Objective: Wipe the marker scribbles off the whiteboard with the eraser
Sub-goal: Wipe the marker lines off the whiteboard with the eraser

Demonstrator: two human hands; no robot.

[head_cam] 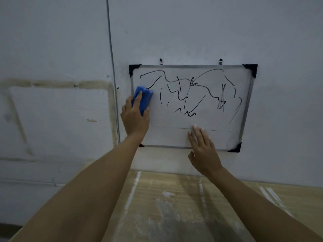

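Blue eraser (142, 99) at whiteboard (174, 137) upper-left, held in left grip (135, 117).
Fingers curled round eraser, just beside black scribbles (187, 91); right grip (203, 151) flat, fingers straight, on board's btm edge. Btm-left corner mostly hidden by forearm.

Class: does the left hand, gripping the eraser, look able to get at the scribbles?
Probably yes: the left hand holds the blue eraser right beside the scribbles; the right hand rests below them.
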